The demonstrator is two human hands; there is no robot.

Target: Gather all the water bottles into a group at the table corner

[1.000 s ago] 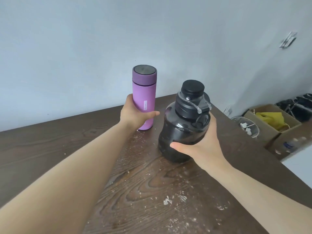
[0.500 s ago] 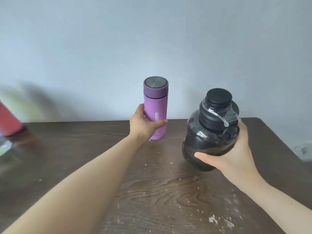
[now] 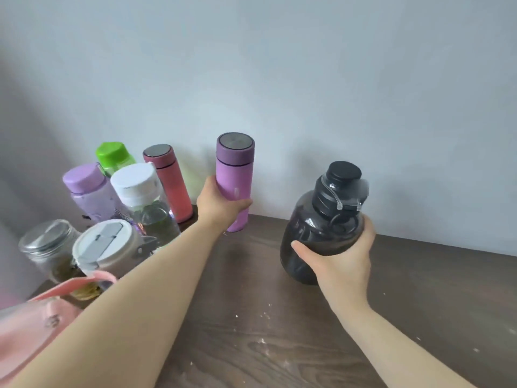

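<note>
Plain grey wall behind, and the view has swung over so the bottle cluster point(image 3: 123, 203) now sits just left of the left hand point(image 3: 221, 205), clamped on the purple flask point(image 3: 235, 177). Right hand point(image 3: 341, 256) grips the black jug point(image 3: 316, 242), both look airborne, so drop-off seems close.

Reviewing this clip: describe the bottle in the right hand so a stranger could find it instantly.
Start from the cluster of bottles at the table's left corner, then look right, past the purple flask. The right hand grips the black jug: squat, round-bodied, dark translucent, unlike the slim pastel ones.
</note>
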